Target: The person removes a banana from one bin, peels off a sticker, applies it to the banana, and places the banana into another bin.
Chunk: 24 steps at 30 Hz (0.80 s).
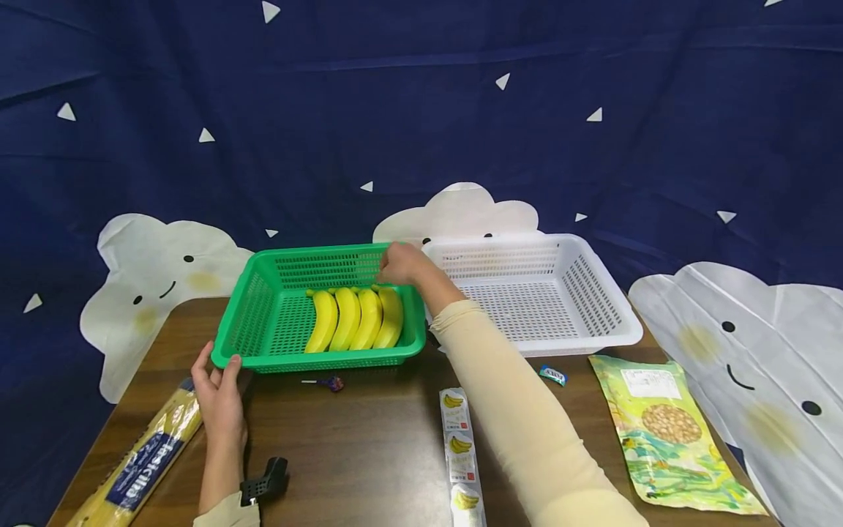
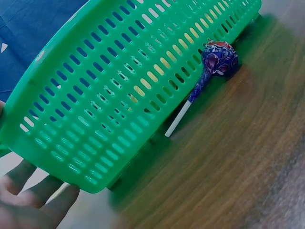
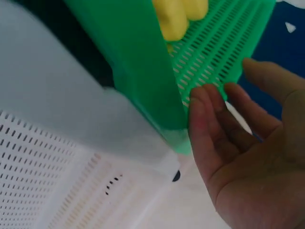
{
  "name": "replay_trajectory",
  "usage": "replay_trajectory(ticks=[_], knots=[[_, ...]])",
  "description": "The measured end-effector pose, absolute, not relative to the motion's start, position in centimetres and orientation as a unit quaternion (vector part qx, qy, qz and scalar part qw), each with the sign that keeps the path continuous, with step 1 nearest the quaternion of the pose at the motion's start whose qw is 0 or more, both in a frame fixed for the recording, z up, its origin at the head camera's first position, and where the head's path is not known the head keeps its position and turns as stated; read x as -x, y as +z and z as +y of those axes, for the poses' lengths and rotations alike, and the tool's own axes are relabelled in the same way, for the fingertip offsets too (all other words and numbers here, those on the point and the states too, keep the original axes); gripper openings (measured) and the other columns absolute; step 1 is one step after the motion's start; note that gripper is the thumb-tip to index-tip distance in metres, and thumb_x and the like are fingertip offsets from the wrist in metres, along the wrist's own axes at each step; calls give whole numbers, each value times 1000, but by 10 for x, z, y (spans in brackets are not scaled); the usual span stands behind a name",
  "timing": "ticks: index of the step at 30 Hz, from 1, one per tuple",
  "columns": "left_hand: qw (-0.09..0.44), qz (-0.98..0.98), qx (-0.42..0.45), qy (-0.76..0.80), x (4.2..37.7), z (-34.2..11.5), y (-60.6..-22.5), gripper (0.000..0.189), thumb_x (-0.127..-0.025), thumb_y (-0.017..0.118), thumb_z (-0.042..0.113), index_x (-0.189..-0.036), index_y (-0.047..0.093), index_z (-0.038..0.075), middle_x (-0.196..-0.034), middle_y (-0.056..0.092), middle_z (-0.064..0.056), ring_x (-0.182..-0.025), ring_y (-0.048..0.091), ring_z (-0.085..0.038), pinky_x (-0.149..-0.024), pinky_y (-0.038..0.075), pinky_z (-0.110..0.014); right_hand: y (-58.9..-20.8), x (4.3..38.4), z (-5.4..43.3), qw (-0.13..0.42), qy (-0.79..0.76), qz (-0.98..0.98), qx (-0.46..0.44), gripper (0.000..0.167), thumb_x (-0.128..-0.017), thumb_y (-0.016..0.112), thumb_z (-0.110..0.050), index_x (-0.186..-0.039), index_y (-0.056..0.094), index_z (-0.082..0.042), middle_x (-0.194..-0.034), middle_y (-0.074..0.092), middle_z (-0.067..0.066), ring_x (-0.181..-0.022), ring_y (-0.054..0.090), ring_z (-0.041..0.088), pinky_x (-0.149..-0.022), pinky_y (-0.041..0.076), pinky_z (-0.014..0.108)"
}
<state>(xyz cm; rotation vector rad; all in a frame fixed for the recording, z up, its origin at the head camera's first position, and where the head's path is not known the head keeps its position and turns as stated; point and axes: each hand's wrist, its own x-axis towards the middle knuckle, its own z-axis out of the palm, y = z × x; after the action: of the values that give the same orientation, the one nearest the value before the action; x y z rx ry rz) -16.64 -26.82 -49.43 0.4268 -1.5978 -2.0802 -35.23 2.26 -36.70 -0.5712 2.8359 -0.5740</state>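
Note:
A green basket (image 1: 323,360) stands left of centre with several bananas (image 1: 356,320) side by side in its right half. My left hand (image 1: 220,402) grips its front left corner, thumb on the rim; the left wrist view shows fingers (image 2: 59,195) beneath that corner. Across the basket, my right hand (image 1: 403,265) holds the back right corner. In the right wrist view, this right hand (image 3: 248,138) has its fingertips at the green rim. A lollipop (image 1: 331,383) in a purple wrapper lies just before the basket's front wall.
Close on the right stands a white basket (image 1: 579,342), with a small blue wrapped sweet (image 1: 553,375) before it. A strip of banana-printed labels (image 1: 461,454) lies front centre. A pasta packet (image 1: 148,461) is at left, a green and yellow bag (image 1: 672,432) at right.

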Motion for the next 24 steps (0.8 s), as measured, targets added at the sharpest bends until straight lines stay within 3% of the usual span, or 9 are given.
replay_trajectory(ticks=[2, 4, 8, 10, 12, 24], knots=[[245, -580, -148, -762, 168, -267, -494, 59, -97, 59, 20, -148, 30, 20, -142, 40, -17, -129, 41, -28, -102, 36, -35, -368, 353, 19, 102, -180, 963, 172, 31, -81, 62, -16, -58, 42, -13, -57, 32, -2, -55, 28, 16, -51, 28, 28], [252, -574, -144, -766, 170, -267, -493, 58, -96, 59, 20, -147, 31, 20, -141, 41, -18, -128, 41, -29, -101, 37, -36, -370, 352, 16, 106, -169, 968, 153, 29, -83, 61, -16, -61, 42, -15, -60, 34, -2, -56, 32, 16, -51, 31, 29], [260, -567, -138, -769, 172, -265, -495, 56, -97, 59, 20, -146, 32, 22, -139, 41, -18, -128, 42, -31, -99, 39, -34, -373, 351, 8, 104, -136, 976, 131, 11, -88, 59, -22, -89, 58, -12, -89, 58, 3, -78, 53, 21, -65, 47, 37], [261, -568, -139, -768, 172, -265, -496, 55, -97, 59, 20, -145, 33, 23, -139, 42, -18, -127, 42, -31, -98, 40, -34, -374, 351, 5, 100, -118, 980, 125, 21, -88, 60, -25, -105, 60, -11, -106, 62, 6, -91, 58, 23, -72, 49, 40], [260, -570, -142, -766, 173, -265, -496, 55, -97, 59, 20, -146, 33, 23, -139, 42, -18, -127, 42, -30, -99, 39, -35, -376, 352, 2, 102, -107, 982, 118, 28, -88, 60, -25, -113, 60, -11, -114, 61, 8, -95, 58, 25, -75, 50, 42], [254, -571, -152, -766, 170, -265, -498, 58, -97, 59, 20, -147, 31, 21, -142, 40, -17, -129, 41, -30, -101, 39, -36, -391, 359, -12, 139, -67, 979, 134, 41, -89, 61, -17, -128, 55, -8, -127, 57, 12, -106, 53, 23, -83, 47, 36]])
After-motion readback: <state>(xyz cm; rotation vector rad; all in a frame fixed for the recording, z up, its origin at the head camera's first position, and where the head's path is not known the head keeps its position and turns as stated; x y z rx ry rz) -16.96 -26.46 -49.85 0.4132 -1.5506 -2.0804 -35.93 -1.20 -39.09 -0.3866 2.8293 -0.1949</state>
